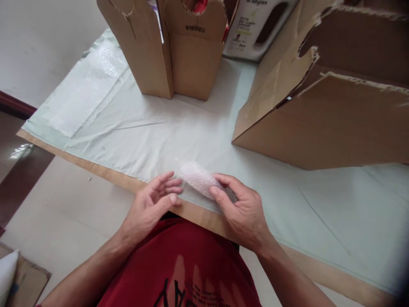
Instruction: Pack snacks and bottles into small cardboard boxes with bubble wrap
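A small roll of bubble wrap [198,179] is pinched in my right hand [244,209], between thumb and fingers at its right end. Whether anything lies inside the wrap I cannot tell. The roll hangs just over the front part of the cloth-covered table [153,145], slanting down to the right. My left hand [156,200] is just left of the roll, palm turned inward, fingers apart and curved, with nothing in it.
Flat bubble wrap sheets [86,89] lie at the table's left end. Cardboard holders [194,64] stand at the back, beside a white jug-like bottle [246,32]. A large open cardboard box [322,128] stands at the right. The table's brown front edge [204,215] runs close to my body.
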A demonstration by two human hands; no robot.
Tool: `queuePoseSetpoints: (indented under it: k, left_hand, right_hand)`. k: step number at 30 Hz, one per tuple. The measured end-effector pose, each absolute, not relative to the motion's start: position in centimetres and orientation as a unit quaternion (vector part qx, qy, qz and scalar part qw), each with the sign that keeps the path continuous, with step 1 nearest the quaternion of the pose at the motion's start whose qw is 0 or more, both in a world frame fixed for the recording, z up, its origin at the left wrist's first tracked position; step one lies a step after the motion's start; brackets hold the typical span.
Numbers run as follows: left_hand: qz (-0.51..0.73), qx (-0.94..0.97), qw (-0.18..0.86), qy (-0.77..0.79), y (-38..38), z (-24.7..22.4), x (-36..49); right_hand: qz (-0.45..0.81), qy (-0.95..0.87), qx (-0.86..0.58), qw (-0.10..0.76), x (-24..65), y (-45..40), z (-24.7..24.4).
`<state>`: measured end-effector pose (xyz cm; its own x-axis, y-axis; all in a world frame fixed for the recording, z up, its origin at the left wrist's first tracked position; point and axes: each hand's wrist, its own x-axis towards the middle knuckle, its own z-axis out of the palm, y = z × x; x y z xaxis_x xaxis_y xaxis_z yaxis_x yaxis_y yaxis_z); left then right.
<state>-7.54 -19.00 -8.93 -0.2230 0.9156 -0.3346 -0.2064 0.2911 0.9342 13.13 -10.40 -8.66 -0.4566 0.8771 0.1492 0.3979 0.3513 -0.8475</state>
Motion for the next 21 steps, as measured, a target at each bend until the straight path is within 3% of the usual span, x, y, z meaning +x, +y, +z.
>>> queuePoseSetpoints:
  k: [6, 12, 17, 21]
  left_hand:
    - [0.510, 0.314, 0.607, 0.523, -16.8, -8.0, -5.3]
    - [0.424, 0.429, 0.563, 0.565, -15.9, -6.9, -3.2]
    - [0.425, 0.408, 0.565, 0.578, -15.3, -8.9, -0.8]
    - [0.423, 0.425, 0.616, 0.511, -14.6, -10.4, 0.1]
  right_hand:
    - [0.414, -0.734, -0.422, 0.334, 14.5, -11.0, -8.1]
    - [0.546, -0.686, -0.406, 0.259, 18.0, -10.8, -6.6]
    - [0.470, -0.740, -0.415, 0.246, 19.9, -11.1, -5.7]
    - [0.394, -0.767, -0.420, 0.283, 21.5, -10.6, -4.5]
